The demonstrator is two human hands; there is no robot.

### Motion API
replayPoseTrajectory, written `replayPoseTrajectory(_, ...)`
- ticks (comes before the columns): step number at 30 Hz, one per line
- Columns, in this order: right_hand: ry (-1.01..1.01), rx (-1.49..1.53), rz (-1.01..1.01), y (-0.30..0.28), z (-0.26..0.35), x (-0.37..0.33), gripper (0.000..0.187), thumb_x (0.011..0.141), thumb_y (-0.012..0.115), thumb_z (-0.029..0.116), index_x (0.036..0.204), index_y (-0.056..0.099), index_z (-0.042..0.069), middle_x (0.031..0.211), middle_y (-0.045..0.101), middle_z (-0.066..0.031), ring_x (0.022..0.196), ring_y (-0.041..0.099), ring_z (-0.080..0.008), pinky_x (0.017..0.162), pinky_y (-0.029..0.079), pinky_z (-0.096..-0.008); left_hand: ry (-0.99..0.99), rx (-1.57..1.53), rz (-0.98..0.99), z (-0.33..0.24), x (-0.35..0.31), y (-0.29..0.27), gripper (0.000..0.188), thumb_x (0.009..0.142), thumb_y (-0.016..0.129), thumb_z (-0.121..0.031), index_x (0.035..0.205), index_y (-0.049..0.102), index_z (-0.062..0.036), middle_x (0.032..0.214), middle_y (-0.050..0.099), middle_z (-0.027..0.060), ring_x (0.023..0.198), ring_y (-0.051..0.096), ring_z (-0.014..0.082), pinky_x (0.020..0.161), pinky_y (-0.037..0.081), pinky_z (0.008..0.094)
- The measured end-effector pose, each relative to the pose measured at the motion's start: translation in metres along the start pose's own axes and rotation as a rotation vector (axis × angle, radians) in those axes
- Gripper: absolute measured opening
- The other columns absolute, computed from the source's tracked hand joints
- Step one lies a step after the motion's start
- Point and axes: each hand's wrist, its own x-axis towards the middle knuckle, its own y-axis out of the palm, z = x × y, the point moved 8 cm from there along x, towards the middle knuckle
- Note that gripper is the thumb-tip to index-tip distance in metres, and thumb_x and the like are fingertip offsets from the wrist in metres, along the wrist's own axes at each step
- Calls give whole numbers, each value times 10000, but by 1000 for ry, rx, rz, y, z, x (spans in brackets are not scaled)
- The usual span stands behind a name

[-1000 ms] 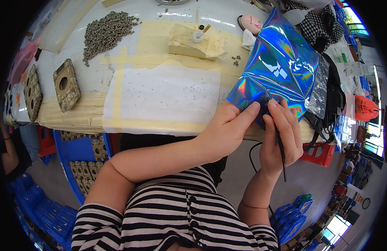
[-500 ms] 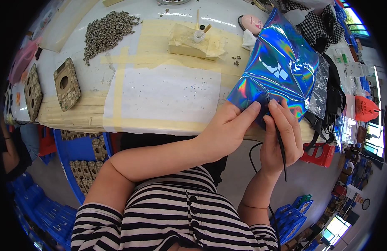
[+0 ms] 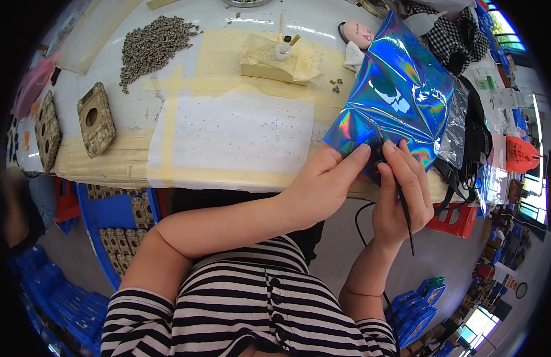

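Observation:
A shiny blue holographic pouch (image 3: 394,89) lies on the right of the table, its lower edge close to me. My left hand (image 3: 326,181) pinches that lower edge between thumb and fingers. Just right of it, my right hand (image 3: 405,190) grips a thin black stick-like tool (image 3: 407,221), whose exact kind I cannot make out. Its tapered end hangs below my palm, while its upper end meets the pouch's edge between my fingertips. What lies under the fingertips is hidden.
White paper (image 3: 228,137) with tiny glittering bits is taped before me. Behind it stands a wrapped block (image 3: 269,70) bearing a small white pot (image 3: 282,52). A heap of small metallic pieces (image 3: 153,50) and camouflage-patterned panels (image 3: 97,121) lie left. A blue tray (image 3: 97,220) sits below the table.
My right hand has shifted slightly right, and the tool's lower end has swung a little right. My left hand holds its place. A person's arm at the far left has moved.

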Motion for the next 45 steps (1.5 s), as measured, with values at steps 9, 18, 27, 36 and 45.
replayPoseTrajectory(9,11,9,-2,-2,1,1,262,715,738,-6,974,708,5,903,696,-121,867,670,-250,890,520,-419,-10,-33,-9,0,-1,2,298,1014,396,-111,1301,445,-50,1275,515,52,1177,496,138,991,434,326)
replayPoseTrajectory(18,20,20,-1,-2,-1,0,258,716,739,-4,972,710,9,899,695,-115,871,668,-251,898,517,-421,-51,0,-44,3,-1,-2,308,1014,394,-112,1313,436,-55,1281,512,55,1189,491,149,1002,434,344)
replayPoseTrajectory(27,-2,24,-8,-2,1,-1,254,717,736,6,970,712,11,894,695,-115,870,669,-257,906,511,-432,41,19,-21,-3,-1,2,295,1013,384,-130,1273,474,-22,1212,552,53,1091,523,115,946,434,287)
replayPoseTrajectory(36,97,311,225,13,19,30,129,739,732,97,851,720,33,786,692,-73,749,646,-198,919,455,-402,-18,6,-28,7,-4,-7,265,996,415,-141,1220,495,-25,1099,571,38,1012,527,85,832,459,251)
replayPoseTrajectory(45,-23,217,556,86,34,61,117,762,723,127,803,694,21,766,641,-94,797,564,-252,791,430,-352,10,116,-137,-5,-8,-7,329,901,525,-26,1219,438,-11,1100,528,59,988,522,106,765,482,272)
